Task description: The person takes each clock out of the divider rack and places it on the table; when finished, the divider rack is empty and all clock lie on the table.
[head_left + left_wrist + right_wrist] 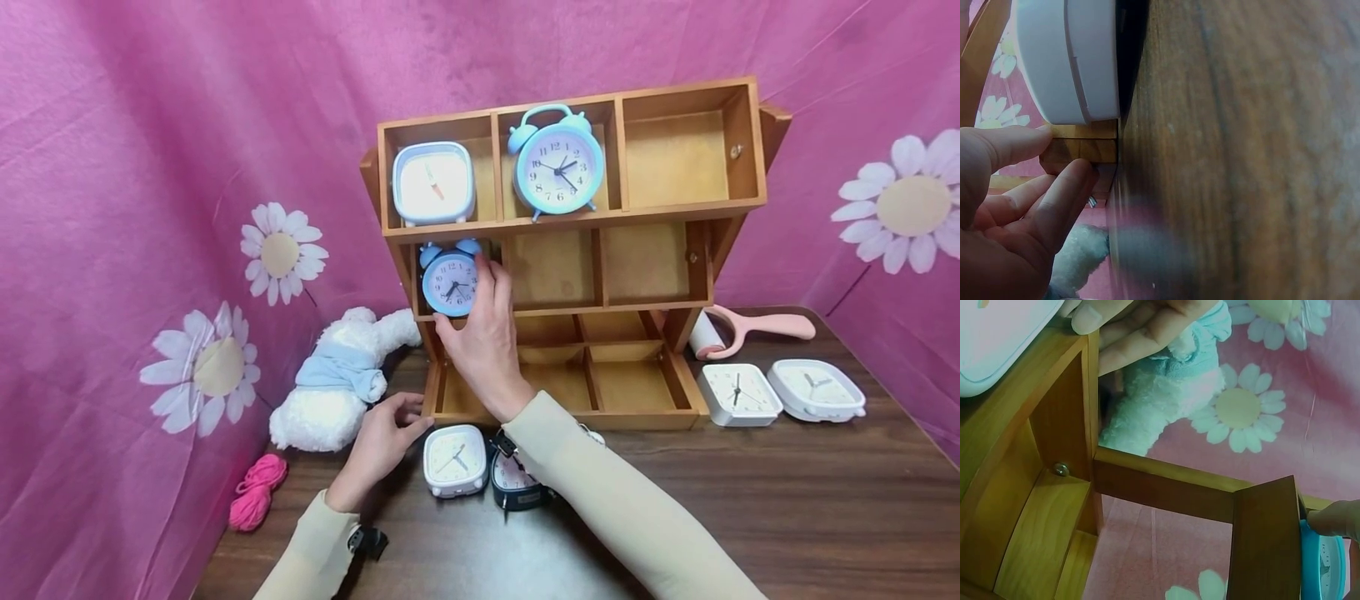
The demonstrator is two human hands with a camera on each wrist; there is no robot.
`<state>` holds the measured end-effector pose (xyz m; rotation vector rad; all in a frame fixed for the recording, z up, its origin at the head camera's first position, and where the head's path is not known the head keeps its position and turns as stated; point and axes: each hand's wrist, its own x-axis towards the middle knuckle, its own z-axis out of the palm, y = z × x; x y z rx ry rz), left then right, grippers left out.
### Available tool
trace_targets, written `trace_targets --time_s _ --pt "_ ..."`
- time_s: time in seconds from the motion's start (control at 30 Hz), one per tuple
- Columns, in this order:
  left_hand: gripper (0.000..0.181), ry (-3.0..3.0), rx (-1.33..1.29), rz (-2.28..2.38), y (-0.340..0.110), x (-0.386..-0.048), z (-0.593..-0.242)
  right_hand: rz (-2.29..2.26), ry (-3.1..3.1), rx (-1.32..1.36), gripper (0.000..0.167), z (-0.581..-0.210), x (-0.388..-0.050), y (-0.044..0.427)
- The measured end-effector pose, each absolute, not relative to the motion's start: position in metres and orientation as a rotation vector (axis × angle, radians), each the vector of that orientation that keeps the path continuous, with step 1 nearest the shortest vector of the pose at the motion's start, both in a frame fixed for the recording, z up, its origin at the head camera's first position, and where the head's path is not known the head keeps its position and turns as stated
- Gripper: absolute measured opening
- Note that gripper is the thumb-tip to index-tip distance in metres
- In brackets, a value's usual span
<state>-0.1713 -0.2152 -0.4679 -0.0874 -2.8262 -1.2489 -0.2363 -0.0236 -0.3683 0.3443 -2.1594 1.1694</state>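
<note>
The right hand point(483, 337) clamps its fingers on the small, round, blue twin-bell alarm clock point(450, 286), which is in the middle-row left compartment of the brown wooden shelf point(675, 158). The left hand's point(381, 442) fingers pinch this shelf's lower left corner.

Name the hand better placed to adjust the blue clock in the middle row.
The right, most likely: the right hand grips the blue clock there, thumb below and fingers along its side. The left hand is lower, holding the bottom left corner of the wooden shelf.
</note>
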Motion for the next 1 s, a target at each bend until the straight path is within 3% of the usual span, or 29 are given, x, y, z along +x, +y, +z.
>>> trace_targets --time_s 1.0 --pt "0.032 -2.840 -0.068 -1.244 -0.2155 -0.1706 -0.4673 1.118 -2.110 0.406 0.092 -0.3644 -0.2394 -0.0174"
